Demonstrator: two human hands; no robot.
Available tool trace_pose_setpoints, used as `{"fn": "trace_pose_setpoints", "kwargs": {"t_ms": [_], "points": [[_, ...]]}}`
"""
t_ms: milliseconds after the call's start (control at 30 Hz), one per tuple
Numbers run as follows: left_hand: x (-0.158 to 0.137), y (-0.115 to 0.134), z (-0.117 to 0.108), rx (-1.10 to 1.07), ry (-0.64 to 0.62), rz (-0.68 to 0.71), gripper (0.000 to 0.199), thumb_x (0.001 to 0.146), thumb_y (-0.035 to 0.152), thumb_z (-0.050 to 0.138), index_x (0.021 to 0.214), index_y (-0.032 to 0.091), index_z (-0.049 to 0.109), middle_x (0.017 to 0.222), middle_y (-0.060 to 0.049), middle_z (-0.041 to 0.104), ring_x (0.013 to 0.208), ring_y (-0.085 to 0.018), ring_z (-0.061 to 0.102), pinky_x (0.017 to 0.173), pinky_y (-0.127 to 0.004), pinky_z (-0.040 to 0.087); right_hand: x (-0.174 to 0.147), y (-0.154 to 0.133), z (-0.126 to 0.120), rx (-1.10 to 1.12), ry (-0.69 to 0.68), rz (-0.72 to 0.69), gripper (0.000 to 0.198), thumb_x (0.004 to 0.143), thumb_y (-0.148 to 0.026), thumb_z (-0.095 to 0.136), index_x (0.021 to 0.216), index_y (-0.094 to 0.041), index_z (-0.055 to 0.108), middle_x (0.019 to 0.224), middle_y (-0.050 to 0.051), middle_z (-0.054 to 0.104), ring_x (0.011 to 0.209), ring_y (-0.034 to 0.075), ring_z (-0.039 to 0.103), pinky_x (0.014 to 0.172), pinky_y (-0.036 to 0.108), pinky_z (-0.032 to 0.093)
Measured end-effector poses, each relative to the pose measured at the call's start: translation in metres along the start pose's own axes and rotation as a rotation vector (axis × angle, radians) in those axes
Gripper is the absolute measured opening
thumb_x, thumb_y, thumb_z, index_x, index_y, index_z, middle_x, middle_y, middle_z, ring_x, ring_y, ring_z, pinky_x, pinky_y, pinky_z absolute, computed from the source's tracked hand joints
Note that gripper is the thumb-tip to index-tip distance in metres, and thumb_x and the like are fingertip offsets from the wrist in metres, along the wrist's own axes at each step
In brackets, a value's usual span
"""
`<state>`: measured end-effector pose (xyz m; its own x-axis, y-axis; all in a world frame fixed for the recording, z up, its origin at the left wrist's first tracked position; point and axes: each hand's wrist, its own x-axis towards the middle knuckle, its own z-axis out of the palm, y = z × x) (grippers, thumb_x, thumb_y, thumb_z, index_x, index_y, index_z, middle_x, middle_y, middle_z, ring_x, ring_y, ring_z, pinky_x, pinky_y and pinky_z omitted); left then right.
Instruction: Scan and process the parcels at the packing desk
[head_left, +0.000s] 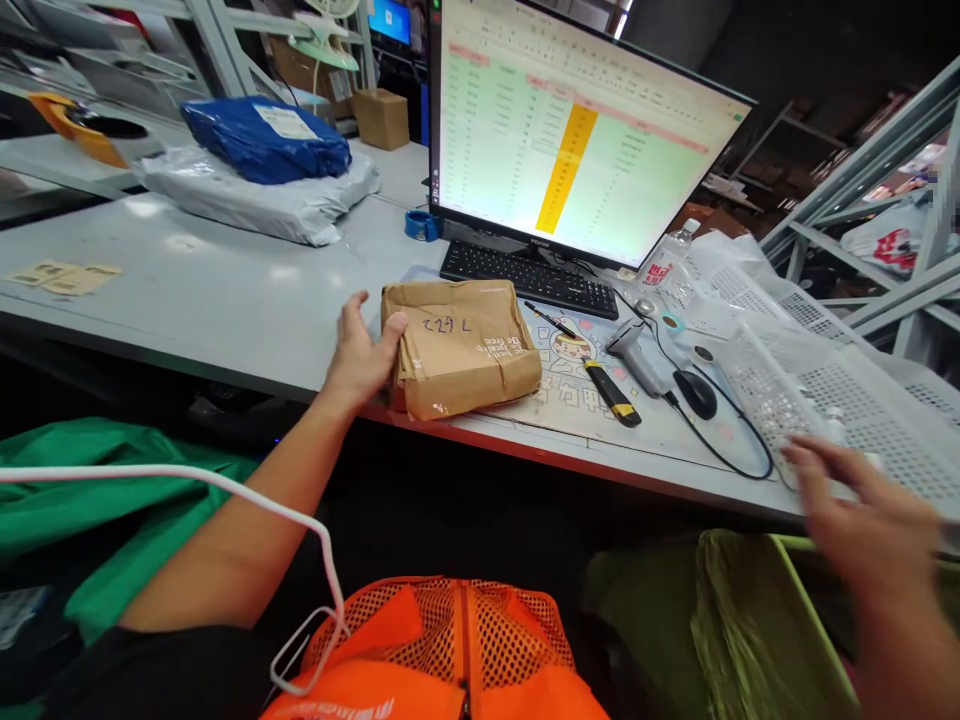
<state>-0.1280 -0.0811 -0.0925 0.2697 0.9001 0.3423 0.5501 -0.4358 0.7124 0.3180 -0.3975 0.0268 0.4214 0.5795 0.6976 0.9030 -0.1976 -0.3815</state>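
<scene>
Brown paper parcel [465,350] sits at the front edge of the bench [225,285], marker writing on top, in front of the black keyboard [529,279]. Left hand [360,355] spread at its left end, thumb on it. Right hand [866,505] motion-blurred, fingers loosely apart near the white perforated basket [862,395]; can't tell if they touch. Black-and-yellow box cutter [611,393], barcode scanner [641,362] and black mouse [696,395] lie right of the parcel.

On the pale tabletop [202,300] are carried a white package [255,200], a printed mat [559,400] and, at the front edge, a brown parcel [465,350].
</scene>
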Motion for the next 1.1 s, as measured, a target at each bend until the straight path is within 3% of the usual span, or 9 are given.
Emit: {"fn": "trace_pose_setpoints", "kwargs": {"t_ms": [100,233,333,433,533,633,767,967,1100], "points": [[-0.021,0.025,-0.015,0.164,0.244,0.076,0.107,0.094,0.088,0.037,0.160,0.004,0.040,0.174,-0.021,0.033,0.163,-0.044,0.019,0.117,-0.055,0.030,0.001,-0.033,0.073,0.155,-0.312,-0.296,0.022,0.098,-0.053,0.071,0.110,-0.038,0.082,0.105,0.011,0.083,0.094,0.030,0.080,0.086,0.050,0.062],[-0.045,0.060,-0.012,0.341,-0.133,0.418,0.087,0.090,0.060,0.073,0.162,0.020,0.045,0.169,-0.015,0.046,0.160,-0.039,0.036,0.131,-0.054,0.028,-0.007,-0.096,0.170,0.394,-0.424,-0.371,0.037,0.103,-0.048,0.062,0.127,-0.024,0.075,0.121,0.013,0.079,0.107,0.030,0.077,0.094,0.051,0.064],[-0.043,0.071,-0.011,0.467,-0.279,0.442,0.076,0.089,0.039,0.077,0.158,0.016,0.051,0.162,-0.019,0.054,0.155,-0.039,0.044,0.131,-0.055,0.028,-0.011,-0.124,0.215,0.518,-0.438,-0.314,0.050,0.101,-0.050,0.061,0.141,-0.021,0.066,0.140,0.017,0.071,0.127,0.032,0.068,0.101,0.053,0.062],[-0.031,0.078,-0.026,0.401,-0.360,0.436,0.054,0.099,0.046,0.065,0.144,0.016,0.064,0.149,-0.017,0.067,0.139,-0.035,0.061,0.121,-0.047,0.044,-0.010,-0.133,0.239,0.647,-0.513,-0.191,0.066,0.099,-0.058,0.062,0.153,-0.021,0.056,0.157,0.019,0.059,0.141,0.033,0.059,0.109,0.053,0.057],[-0.017,0.089,-0.040,0.395,-0.318,0.372,0.043,0.107,0.045,0.046,0.121,0.019,0.077,0.114,-0.012,0.081,0.102,-0.029,0.076,0.093,-0.039,0.056,-0.006,-0.137,0.250,0.807,-0.617,-0.085,0.083,0.097,-0.070,0.060,0.162,-0.021,0.045,0.168,0.020,0.046,0.147,0.032,0.055,0.110,0.049,0.057],[-0.005,0.104,-0.045,0.449,-0.061,0.346,0.043,0.105,0.042,0.045,0.106,0.018,0.080,0.095,-0.013,0.081,0.086,-0.029,0.075,0.082,-0.038,0.054,-0.003,-0.144,0.252,0.870,-0.585,-0.102,0.098,0.091,-0.073,0.070,0.168,-0.023,0.035,0.173,0.020,0.038,0.150,0.032,0.051,0.111,0.047,0.056],[0.010,0.121,-0.054,0.280,0.140,0.328,0.041,0.103,0.045,0.050,0.100,0.018,0.081,0.083,-0.008,0.077,0.080,-0.025,0.071,0.082,-0.037,0.052,0.005,-0.159,0.237,0.814,-0.445,-0.073,0.093,0.093,-0.064,0.073,0.168,-0.025,0.034,0.157,0.020,0.057,0.135,0.032,0.063,0.113,0.052,0.053],[0.076,0.108,-0.079,0.022,0.130,0.181,0.039,0.095,0.045,0.062,0.084,0.011,0.079,0.066,-0.003,0.063,0.068,-0.019,0.059,0.078,-0.036,0.049,0.030,-0.182,0.181,0.701,-0.416,-0.324,0.077,0.098,-0.047,0.066,0.168,-0.031,0.037,0.168,0.012,0.047,0.151,0.034,0.051,0.123,0.056,0.045],[0.121,0.080,-0.071,0.119,-0.031,0.004,0.029,0.092,0.041,0.070,0.084,0.014,0.078,0.075,-0.008,0.071,0.075,-0.024,0.064,0.078,-0.036,0.050,0.035,-0.188,0.187,0.598,-0.530,-0.481,0.054,0.095,-0.040,0.071,0.147,-0.029,0.064,0.175,0.011,0.037,0.159,0.035,0.042,0.129,0.058,0.037]]}}
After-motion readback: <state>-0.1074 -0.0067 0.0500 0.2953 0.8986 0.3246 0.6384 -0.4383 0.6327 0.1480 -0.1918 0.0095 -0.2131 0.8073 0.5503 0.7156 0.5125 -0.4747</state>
